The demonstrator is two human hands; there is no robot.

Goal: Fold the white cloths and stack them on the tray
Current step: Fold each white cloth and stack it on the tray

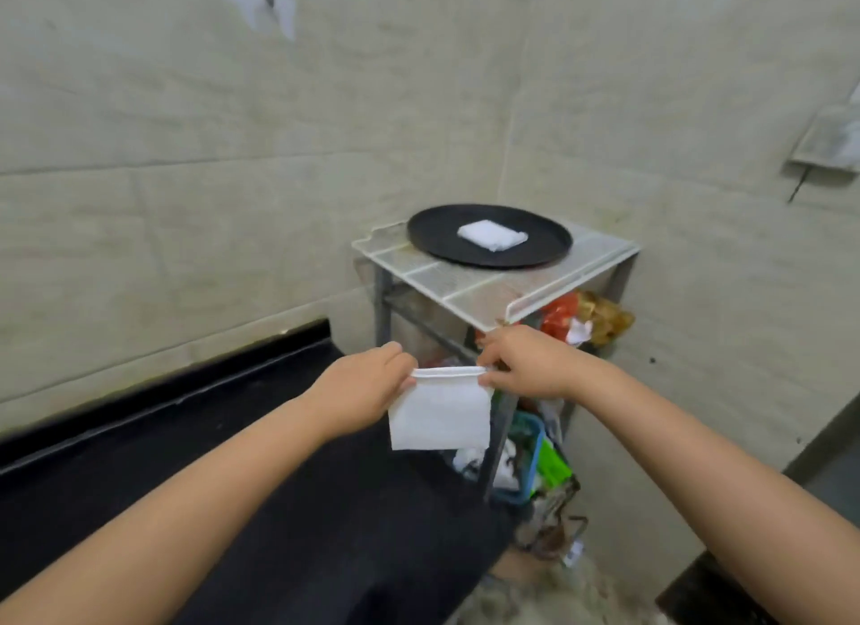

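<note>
A: Centre of the frame, both hands are up in the air with a cloth (440, 410) strung between them. The left hand (367, 382) pinches the top left corner, fingers curled in tight.

B: And the right hand (523, 361) has the top right corner, thumb and fingertips nipped on the hem. Top edge pulled straight, the rest hanging free below.

A: That looks like a fold already in it, doubled over along the top. Holding it by the two corners lets the weight square the sides, I'd say.

B: Up in the upper middle, the tray (433, 233), black and round, sits on a wire rack (470, 282) in the corner. One folded cloth (492, 235) lies near its middle already.

A: So the stack has its first piece. Plenty of bare tray around it, though the next wants to land on top, not beside.

B: Room to move? The black worktop (288, 508) runs along the lower left, under the arms. The rack's near edge is just beyond the knuckles, with its raised lip.

A: Lower shelves are crammed with bags and a basket (530, 457), right behind the hanging cloth. Going up and over the lip looks the safe path.
</note>
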